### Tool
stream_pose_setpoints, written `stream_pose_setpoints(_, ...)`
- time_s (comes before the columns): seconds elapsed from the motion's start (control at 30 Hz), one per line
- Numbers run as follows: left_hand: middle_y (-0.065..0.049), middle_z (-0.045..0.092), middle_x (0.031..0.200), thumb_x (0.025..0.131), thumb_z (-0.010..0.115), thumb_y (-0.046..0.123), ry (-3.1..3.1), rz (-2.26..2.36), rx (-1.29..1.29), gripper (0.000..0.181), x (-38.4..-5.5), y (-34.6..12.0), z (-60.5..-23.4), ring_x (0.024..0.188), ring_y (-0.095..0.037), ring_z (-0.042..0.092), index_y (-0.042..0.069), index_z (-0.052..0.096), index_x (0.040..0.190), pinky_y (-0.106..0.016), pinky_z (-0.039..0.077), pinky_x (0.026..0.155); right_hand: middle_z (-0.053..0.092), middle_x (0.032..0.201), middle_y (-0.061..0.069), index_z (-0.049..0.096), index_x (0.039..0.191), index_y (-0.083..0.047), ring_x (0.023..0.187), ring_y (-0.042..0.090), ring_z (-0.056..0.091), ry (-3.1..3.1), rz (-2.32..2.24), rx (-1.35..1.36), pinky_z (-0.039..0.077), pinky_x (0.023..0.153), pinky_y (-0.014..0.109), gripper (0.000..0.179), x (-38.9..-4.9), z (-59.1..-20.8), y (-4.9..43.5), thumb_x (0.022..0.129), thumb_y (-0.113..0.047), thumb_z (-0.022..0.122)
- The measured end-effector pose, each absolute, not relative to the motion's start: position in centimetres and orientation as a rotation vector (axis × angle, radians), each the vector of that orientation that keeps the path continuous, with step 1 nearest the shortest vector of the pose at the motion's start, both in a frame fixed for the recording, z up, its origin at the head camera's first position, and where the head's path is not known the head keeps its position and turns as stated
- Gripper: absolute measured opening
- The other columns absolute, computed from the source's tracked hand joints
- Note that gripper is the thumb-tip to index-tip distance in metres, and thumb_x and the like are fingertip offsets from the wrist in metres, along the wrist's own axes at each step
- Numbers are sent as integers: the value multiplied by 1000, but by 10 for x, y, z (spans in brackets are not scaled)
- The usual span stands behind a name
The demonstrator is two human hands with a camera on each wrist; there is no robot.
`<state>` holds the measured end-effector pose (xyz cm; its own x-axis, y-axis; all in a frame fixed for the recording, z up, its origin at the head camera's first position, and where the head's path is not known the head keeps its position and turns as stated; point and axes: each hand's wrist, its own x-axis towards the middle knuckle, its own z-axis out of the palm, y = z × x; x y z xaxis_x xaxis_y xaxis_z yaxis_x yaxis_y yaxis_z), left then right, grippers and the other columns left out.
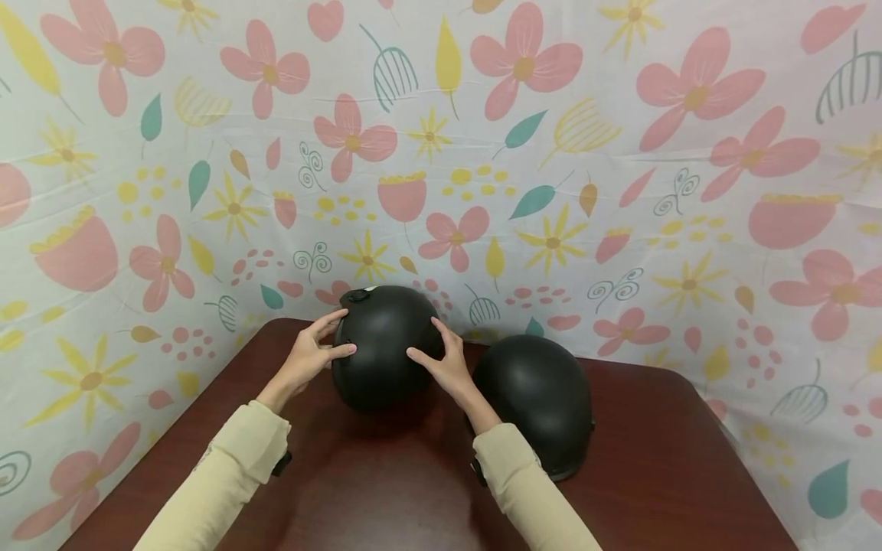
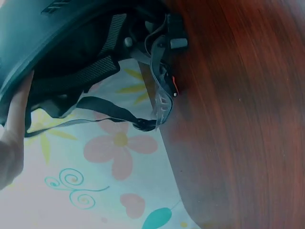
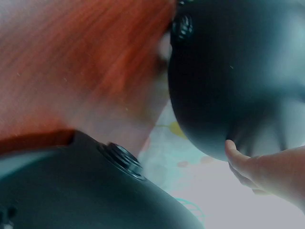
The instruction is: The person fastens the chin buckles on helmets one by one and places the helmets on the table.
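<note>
A matte black helmet [image 1: 386,344] is held, tilted, between both hands above the table. My left hand [image 1: 310,356] grips its left edge, thumb on the shell; in the left wrist view a finger [image 2: 20,105] reaches under the rim. Chin straps [image 2: 107,107] hang below the helmet's underside there. My right hand [image 1: 448,363] holds the right side of the shell, with thumb and fingers spread on it. The right wrist view shows the right thumb [image 3: 236,155] against the shell. A second black helmet [image 1: 534,398] rests on the table, dome up, beside the right forearm.
The dark reddish wooden table [image 1: 386,497] spreads beneath both helmets. A white curtain [image 1: 441,153] printed with pink flowers and yellow and green leaves hangs behind and along the sides. On the second helmet's side is a round black fitting [image 3: 124,160].
</note>
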<state>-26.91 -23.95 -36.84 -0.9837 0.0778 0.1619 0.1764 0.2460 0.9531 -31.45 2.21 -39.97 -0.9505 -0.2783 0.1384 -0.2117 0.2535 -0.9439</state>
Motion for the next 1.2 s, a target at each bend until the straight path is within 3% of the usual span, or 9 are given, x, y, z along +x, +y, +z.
stream_pose_setpoints(0.4,-24,33,153,98,56,6,-2440,-2008,-392,64,-269,-237,-364,109,-21,66,18,29,155,-39,59,82,9,163,13,24,155,-32,150,40,15,2440,-1785,-519,23,117,60,78,-316,-396,29,91,-32,68)
stream_pose_setpoints(0.67,-24,40,149,96,60,8,-2504,-1909,-447,63,-267,-231,-361,113,-32,63,18,34,153,-47,57,83,8,162,20,18,158,-23,147,48,15,2340,-1769,-460,32,110,64,85,-317,-402,34,91,-26,70)
stream_pose_setpoints(0.97,-26,40,148,95,62,9,-2560,-1797,-516,62,-261,-219,-362,113,-42,63,17,38,151,-34,55,76,12,161,16,22,156,-32,147,44,21,2415,-1769,-457,30,113,60,80,-315,-403,37,90,-36,68)
stream_pose_setpoints(1.07,-26,40,148,94,63,7,-2558,-1794,-541,61,-258,-215,-363,105,-38,67,15,40,150,-31,53,72,13,161,16,24,156,-29,146,43,22,2440,-1765,-468,27,115,59,79,-316,-399,38,90,-36,68)
stream_pose_setpoints(1.2,-27,41,148,93,63,5,-2560,-1790,-566,60,-254,-210,-364,70,-21,61,15,42,148,-29,46,58,14,161,14,26,155,-29,147,41,22,2464,-1734,-450,26,116,58,77,-316,-394,40,90,-38,68)
